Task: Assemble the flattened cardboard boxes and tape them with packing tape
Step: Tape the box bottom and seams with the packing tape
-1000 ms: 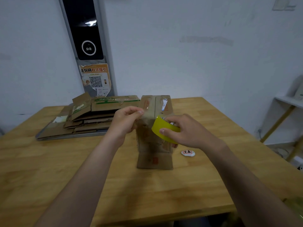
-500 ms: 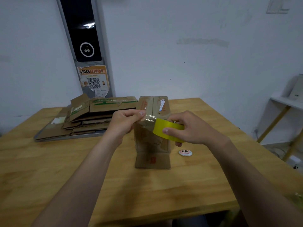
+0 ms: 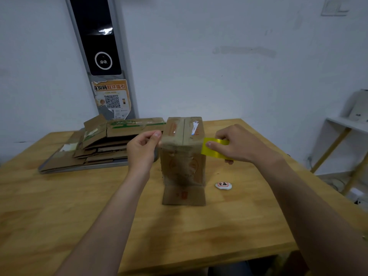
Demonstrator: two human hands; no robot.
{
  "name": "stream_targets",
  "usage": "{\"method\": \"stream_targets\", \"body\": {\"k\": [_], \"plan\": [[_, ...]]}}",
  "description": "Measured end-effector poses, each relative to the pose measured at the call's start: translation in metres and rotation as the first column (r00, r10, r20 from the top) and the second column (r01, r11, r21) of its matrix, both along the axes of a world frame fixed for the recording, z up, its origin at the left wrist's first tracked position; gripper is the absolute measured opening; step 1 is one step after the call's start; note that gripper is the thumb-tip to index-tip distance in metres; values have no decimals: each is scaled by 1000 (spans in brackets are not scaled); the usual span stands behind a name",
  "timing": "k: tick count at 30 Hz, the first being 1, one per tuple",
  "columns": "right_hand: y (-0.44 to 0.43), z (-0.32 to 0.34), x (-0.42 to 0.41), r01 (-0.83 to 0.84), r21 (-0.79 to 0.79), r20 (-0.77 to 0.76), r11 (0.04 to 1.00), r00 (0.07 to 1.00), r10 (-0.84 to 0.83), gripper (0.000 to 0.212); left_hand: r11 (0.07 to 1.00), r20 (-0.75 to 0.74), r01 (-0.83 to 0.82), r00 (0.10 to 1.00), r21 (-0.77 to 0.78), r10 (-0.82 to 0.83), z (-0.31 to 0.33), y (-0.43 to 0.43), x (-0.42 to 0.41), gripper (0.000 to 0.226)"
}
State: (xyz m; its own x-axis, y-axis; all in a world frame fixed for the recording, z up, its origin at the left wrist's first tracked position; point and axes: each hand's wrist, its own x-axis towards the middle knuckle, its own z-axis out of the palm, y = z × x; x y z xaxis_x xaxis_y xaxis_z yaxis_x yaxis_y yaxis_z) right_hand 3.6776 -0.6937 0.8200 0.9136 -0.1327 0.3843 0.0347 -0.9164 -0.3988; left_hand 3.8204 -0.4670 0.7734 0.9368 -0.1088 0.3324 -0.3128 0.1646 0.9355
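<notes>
head view: a cardboard box (image 3: 183,156) stands upright mid-way across the wooden table (image 3: 59,206), top flaps folded shut. the left hand (image 3: 142,150) pinches the box's upper left corner between thumb and forefinger (whether a tape end lies under them cannot be told), and the right hand (image 3: 239,145) grips a yellow tape roll (image 3: 212,149) at its upper right edge. flattened boxes (image 3: 99,144) lie stacked behind to the left, and a small white tag (image 3: 223,185) lies near the box's base.

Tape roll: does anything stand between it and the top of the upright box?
Nothing visible does. The right hand holds the tape roll just beside the right edge of the box top; the left hand pinches the box's left edge, outside that gap.
</notes>
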Motion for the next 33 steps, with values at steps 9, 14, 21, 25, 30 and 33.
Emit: {"method": "stream_targets", "body": {"k": [9, 14, 21, 25, 30, 33], "plan": [[-14, -12, 15, 149, -157, 259, 976, 960, -105, 51, 993, 51, -109, 993, -41, 111, -22, -11, 8, 10], [-29, -15, 20, 318, -249, 268, 915, 930, -250, 57, 988, 40, -138, 989, -64, 141, -27, -8, 24, 10], [-32, -31, 44, 361, -318, 263, 877, 922, -284, 53, 988, 40, -138, 989, -66, 141, -41, -11, 44, 6], [-36, -36, 53, 374, -333, 264, 866, 918, -294, 53, 989, 36, -126, 991, -82, 129, -52, -13, 54, 7], [-36, -38, 64, 356, -336, 241, 872, 927, -286, 53, 988, 13, -125, 992, -92, 127, -63, -15, 67, 8], [-39, -43, 71, 371, -320, 245, 872, 921, -302, 52, 988, -11, -118, 993, -103, 117, -67, -18, 73, 7]]}}
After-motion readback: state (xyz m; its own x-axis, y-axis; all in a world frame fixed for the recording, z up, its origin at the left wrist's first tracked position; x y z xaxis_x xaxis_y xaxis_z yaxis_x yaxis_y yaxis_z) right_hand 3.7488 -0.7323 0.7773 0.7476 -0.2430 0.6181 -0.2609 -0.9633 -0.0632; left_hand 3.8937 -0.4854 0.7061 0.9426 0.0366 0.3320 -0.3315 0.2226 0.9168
